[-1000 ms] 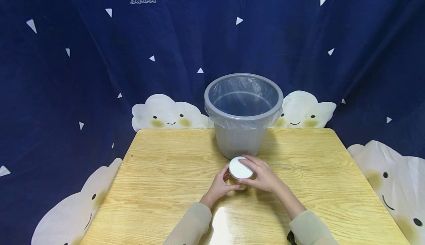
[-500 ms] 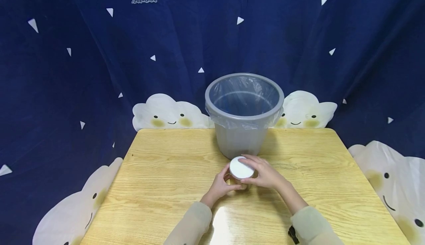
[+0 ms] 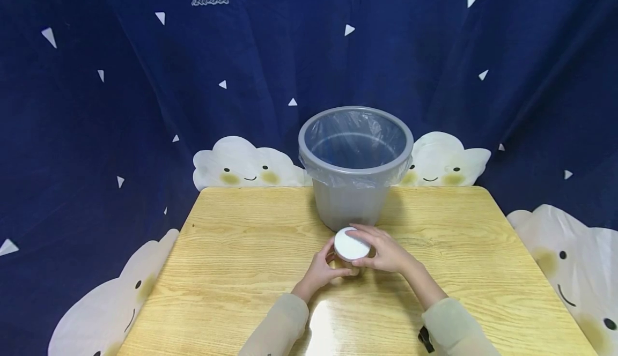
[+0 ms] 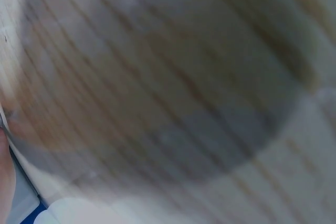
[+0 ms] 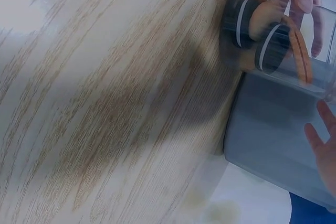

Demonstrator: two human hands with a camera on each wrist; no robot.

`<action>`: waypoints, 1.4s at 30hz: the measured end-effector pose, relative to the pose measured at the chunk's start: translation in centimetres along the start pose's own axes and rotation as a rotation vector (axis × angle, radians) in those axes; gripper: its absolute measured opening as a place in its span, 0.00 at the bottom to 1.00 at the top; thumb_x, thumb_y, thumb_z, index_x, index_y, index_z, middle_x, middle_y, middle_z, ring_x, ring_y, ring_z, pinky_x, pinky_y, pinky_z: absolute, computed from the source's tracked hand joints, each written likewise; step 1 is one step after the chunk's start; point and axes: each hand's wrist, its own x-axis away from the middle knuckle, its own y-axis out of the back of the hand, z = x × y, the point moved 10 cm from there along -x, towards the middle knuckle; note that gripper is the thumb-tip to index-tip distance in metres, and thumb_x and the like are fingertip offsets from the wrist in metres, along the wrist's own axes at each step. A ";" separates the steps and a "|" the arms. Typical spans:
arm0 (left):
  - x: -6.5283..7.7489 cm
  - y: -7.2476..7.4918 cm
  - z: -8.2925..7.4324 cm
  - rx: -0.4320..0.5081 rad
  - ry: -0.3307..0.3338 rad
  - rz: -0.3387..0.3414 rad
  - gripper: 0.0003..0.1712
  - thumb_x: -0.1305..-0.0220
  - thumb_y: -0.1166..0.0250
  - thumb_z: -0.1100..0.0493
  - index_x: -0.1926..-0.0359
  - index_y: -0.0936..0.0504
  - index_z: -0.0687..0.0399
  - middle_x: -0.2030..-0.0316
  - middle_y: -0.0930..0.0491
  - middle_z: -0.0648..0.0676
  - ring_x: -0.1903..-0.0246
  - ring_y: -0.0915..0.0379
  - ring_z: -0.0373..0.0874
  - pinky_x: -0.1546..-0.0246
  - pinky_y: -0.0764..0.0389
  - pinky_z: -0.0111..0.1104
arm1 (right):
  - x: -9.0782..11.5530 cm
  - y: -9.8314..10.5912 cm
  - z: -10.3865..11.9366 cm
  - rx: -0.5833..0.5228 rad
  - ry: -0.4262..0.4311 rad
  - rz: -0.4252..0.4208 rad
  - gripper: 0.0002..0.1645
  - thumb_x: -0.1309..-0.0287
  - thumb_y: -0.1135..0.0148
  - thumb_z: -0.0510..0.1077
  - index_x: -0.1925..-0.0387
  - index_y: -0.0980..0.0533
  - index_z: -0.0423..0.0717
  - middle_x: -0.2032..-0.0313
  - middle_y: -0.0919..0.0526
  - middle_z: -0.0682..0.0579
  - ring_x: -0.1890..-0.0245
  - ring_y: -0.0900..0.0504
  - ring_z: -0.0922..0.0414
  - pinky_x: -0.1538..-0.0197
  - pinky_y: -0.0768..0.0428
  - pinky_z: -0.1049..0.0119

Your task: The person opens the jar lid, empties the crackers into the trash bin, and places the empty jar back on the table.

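A clear jar [image 5: 323, 74] with a white round lid [image 3: 348, 245] stands on the table just in front of the bin. Through its wall in the right wrist view I see several cookies, among them dark sandwich cookies [image 5: 273, 48] with white filling and tan ones. My left hand [image 3: 319, 273] grips the jar's body, its thumb on the near side. From the right, my right hand [image 3: 388, 252] holds the lid, thumb at the near edge and fingers over the far side. The left wrist view is mostly blur and shadow, with a bit of skin at its left edge.
Behind the jar stands a grey bin [image 3: 340, 206] lined with a clear plastic bag. The wooden table [image 3: 251, 232] ends at a dark blue curtain [image 3: 256, 66] with clouds and triangles. A black strap [image 3: 425, 339] shows by the right sleeve.
The right thumb has slid slightly to the right along the lid's near edge. The jar and left hand keep nearly the same place.
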 end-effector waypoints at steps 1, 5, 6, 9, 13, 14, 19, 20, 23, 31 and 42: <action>0.1 0.1 -0.5 0.003 -0.004 0.002 0.48 0.56 0.27 0.65 0.34 0.41 0.50 0.40 0.32 0.56 0.43 0.34 0.48 0.46 0.28 0.39 | 0.0 0.0 0.0 0.003 0.001 0.002 0.41 0.55 0.35 0.62 0.39 0.32 0.51 0.38 0.33 0.44 0.40 0.34 0.42 0.43 0.37 0.37; 0.2 0.2 -1.6 0.007 0.017 0.011 0.47 0.55 0.27 0.65 0.34 0.41 0.53 0.41 0.32 0.56 0.44 0.34 0.48 0.45 0.29 0.42 | 0.0 -0.1 0.0 -0.009 -0.004 0.006 0.41 0.54 0.36 0.63 0.39 0.33 0.52 0.37 0.34 0.44 0.40 0.35 0.42 0.44 0.38 0.36; 0.2 0.2 -1.6 0.007 0.022 0.013 0.47 0.55 0.27 0.65 0.34 0.41 0.53 0.41 0.32 0.56 0.44 0.34 0.48 0.45 0.29 0.42 | 0.0 -0.1 0.0 -0.010 -0.007 0.007 0.41 0.54 0.36 0.63 0.39 0.33 0.52 0.37 0.35 0.44 0.40 0.35 0.42 0.44 0.38 0.36; 0.2 0.1 -1.1 0.010 0.029 0.011 0.48 0.56 0.27 0.64 0.34 0.41 0.53 0.41 0.32 0.56 0.44 0.34 0.48 0.45 0.29 0.41 | 0.1 -0.1 0.0 -0.006 -0.008 0.004 0.41 0.54 0.36 0.62 0.39 0.33 0.52 0.37 0.36 0.45 0.40 0.35 0.42 0.44 0.38 0.35; 0.0 0.0 0.4 -0.014 0.036 0.001 0.50 0.56 0.26 0.62 0.33 0.42 0.49 0.41 0.32 0.54 0.43 0.34 0.47 0.45 0.29 0.38 | 0.1 -0.1 0.3 0.001 -0.009 -0.004 0.41 0.53 0.35 0.61 0.39 0.33 0.51 0.36 0.36 0.45 0.40 0.35 0.41 0.45 0.37 0.34; -0.1 -0.1 0.7 -0.024 0.031 0.000 0.50 0.56 0.26 0.62 0.33 0.42 0.48 0.41 0.31 0.54 0.43 0.34 0.47 0.45 0.29 0.37 | 0.2 -0.1 0.3 -0.001 -0.017 -0.003 0.41 0.53 0.35 0.60 0.39 0.33 0.51 0.36 0.37 0.45 0.39 0.36 0.42 0.45 0.38 0.34; -0.1 -0.2 1.7 -0.019 0.045 0.001 0.51 0.57 0.26 0.61 0.33 0.43 0.42 0.41 0.31 0.50 0.43 0.35 0.44 0.45 0.29 0.34 | 0.2 -0.1 0.4 0.019 -0.066 0.003 0.43 0.54 0.35 0.62 0.38 0.34 0.52 0.35 0.38 0.46 0.39 0.36 0.43 0.43 0.38 0.37; -0.2 -0.2 1.7 -0.014 0.046 0.005 0.51 0.57 0.26 0.60 0.33 0.43 0.41 0.41 0.32 0.49 0.43 0.35 0.44 0.45 0.29 0.33 | 0.2 -0.1 0.4 0.029 -0.076 0.000 0.43 0.54 0.35 0.63 0.38 0.34 0.52 0.35 0.38 0.46 0.39 0.36 0.43 0.43 0.38 0.38; -0.1 -0.3 1.3 0.004 0.045 0.016 0.50 0.56 0.26 0.60 0.33 0.43 0.42 0.40 0.33 0.50 0.42 0.35 0.45 0.44 0.30 0.35 | 0.2 0.0 0.5 0.069 -0.097 -0.024 0.44 0.55 0.36 0.65 0.38 0.34 0.52 0.36 0.36 0.45 0.40 0.34 0.43 0.42 0.37 0.40; -0.1 -0.5 1.7 -0.001 0.039 0.031 0.51 0.54 0.27 0.59 0.32 0.46 0.41 0.38 0.34 0.50 0.41 0.37 0.45 0.43 0.31 0.33 | 0.3 0.2 0.7 0.141 -0.168 -0.086 0.46 0.58 0.37 0.69 0.39 0.34 0.52 0.38 0.34 0.43 0.41 0.34 0.42 0.42 0.35 0.41; 0.2 0.3 -1.5 0.032 0.007 0.018 0.47 0.55 0.28 0.66 0.34 0.41 0.57 0.41 0.32 0.62 0.42 0.35 0.52 0.44 0.30 0.36 | 0.6 0.5 1.9 0.198 -0.166 -0.261 0.46 0.61 0.33 0.66 0.43 0.31 0.46 0.44 0.29 0.40 0.46 0.30 0.41 0.46 0.31 0.42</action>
